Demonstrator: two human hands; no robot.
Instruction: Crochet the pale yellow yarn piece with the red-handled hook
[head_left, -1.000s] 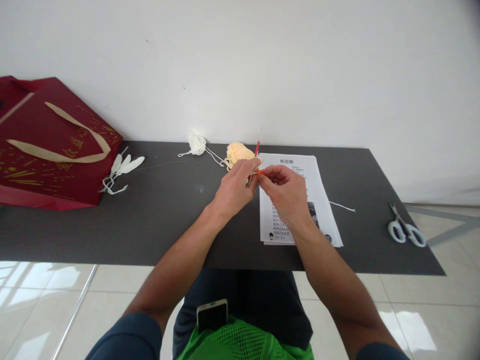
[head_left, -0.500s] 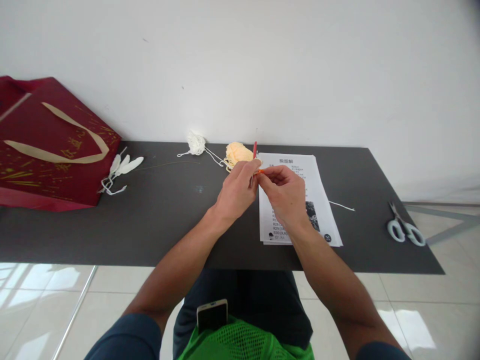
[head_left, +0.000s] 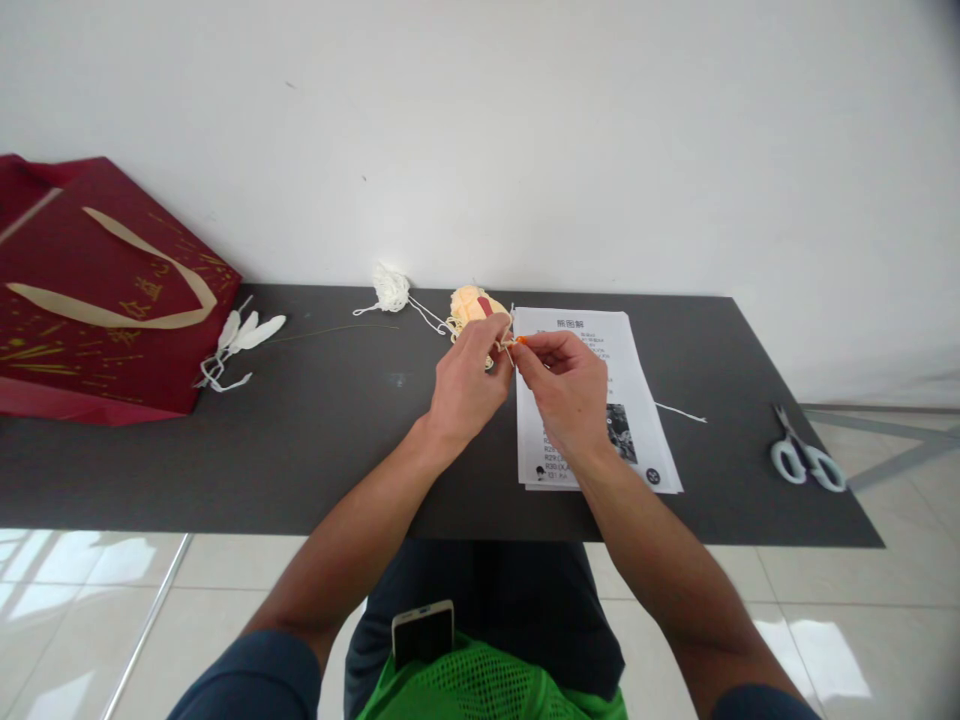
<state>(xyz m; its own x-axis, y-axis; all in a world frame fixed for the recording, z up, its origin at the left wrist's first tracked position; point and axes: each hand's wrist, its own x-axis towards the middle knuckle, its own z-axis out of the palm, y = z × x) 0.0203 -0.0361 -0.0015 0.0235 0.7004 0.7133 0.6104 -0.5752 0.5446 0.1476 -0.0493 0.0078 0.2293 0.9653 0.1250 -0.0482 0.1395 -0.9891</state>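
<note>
Over the middle of the dark table my two hands meet fingertip to fingertip. My left hand grips a red-handled crochet hook whose handle tilts up and to the left. Between thumb and forefinger my right hand pinches a small orange piece with a pale yarn strand at it. Just behind my hands sits a ball of pale yellow yarn.
A printed sheet lies under my right hand. White yarn sits by the wall, scissors at the right end, a white thread beside the sheet. A red gift bag and white pieces lie left. A phone rests on my lap.
The red hook handle has tipped from near upright to leaning left over the yellow yarn. Both hands stayed almost in place, fingertips still together.
</note>
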